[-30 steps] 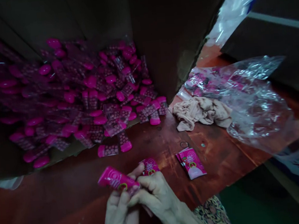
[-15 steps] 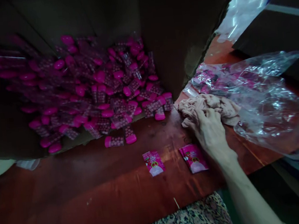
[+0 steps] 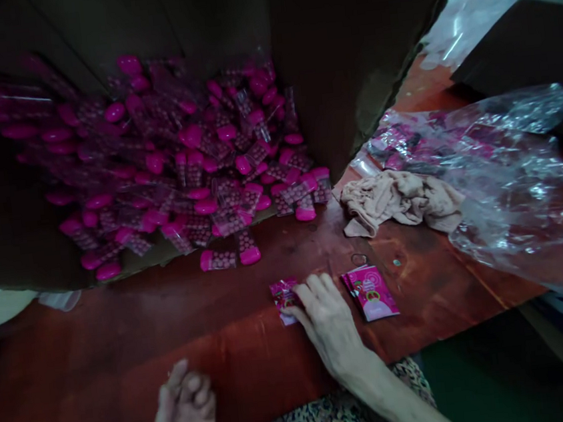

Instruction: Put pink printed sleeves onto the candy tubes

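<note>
My right hand is over the table with thumb and fingers closed on the right edge of a small pink printed sachet, hiding part of it. Just right of that hand lies a short stack of matching sachets. My left hand is at the lower edge of the view, palm turned up and fingers curled, with nothing visible in it. Beyond both hands, two small clear bottles of beads with pink caps, one of them a lying bottle, rest outside the carton.
A large cardboard carton on its side holds a heap of pink-capped bottles. A crumpled beige cloth and a clear plastic bag with pink pieces lie right on the reddish table. A small ring is near the cloth.
My right hand has let go of the beige cloth and moved left and nearer to the left sachet. My left hand has come into view at the bottom.
</note>
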### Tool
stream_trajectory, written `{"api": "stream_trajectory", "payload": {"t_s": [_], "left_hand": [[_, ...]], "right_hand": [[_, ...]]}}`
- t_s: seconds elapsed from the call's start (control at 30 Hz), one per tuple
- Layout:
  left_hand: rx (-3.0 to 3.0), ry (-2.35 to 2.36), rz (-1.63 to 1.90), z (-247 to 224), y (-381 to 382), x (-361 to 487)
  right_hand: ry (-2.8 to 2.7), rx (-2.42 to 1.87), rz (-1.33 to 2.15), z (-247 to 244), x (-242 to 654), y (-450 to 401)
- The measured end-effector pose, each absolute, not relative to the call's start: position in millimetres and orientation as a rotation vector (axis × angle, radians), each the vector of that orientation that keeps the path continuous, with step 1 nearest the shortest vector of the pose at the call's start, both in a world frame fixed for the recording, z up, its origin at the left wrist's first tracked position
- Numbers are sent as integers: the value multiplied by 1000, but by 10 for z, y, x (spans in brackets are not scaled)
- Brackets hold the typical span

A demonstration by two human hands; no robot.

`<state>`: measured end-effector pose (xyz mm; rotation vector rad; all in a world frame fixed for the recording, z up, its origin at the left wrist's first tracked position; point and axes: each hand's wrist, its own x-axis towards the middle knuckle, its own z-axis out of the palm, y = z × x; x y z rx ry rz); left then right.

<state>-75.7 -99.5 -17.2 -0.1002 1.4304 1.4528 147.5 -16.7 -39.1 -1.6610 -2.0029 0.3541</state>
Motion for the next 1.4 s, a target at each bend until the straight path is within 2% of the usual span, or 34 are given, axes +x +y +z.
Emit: {"api": "stream_trajectory", "payload": {"t_s": [0.07, 0.2, 0.37, 0.47, 0.67, 1.0, 1.27, 1.4], "left_hand": [[18, 1359, 1390, -144, -782, -477], [359, 1528, 1259, -46, -506, 7], [735, 1512, 1133, -72, -270, 293], [560, 1472, 1261, -130, -169, 330], [294, 1362, 1357, -140, -111, 304], [198, 1352, 1354, -121, -105, 330], [155, 1316, 1390, -91, -46, 271], [70, 1323, 1436, -130, -2, 234]], "right_hand": [[-1959, -1658, 386, -450, 1388, -230], [-1877, -1610, 417, -429, 1432, -196], [-1760, -1366, 475, -305, 1441, -204], [-1601, -1353, 581, -281, 1407, -220], [-1392, -1390, 1173, -234, 1405, -189], [-1523, -1409, 1022, -162, 1398, -202], [-1436, -1494, 1187, 6, 1438, -99], [-1691, -1470, 1134, -13, 1454, -108]]}}
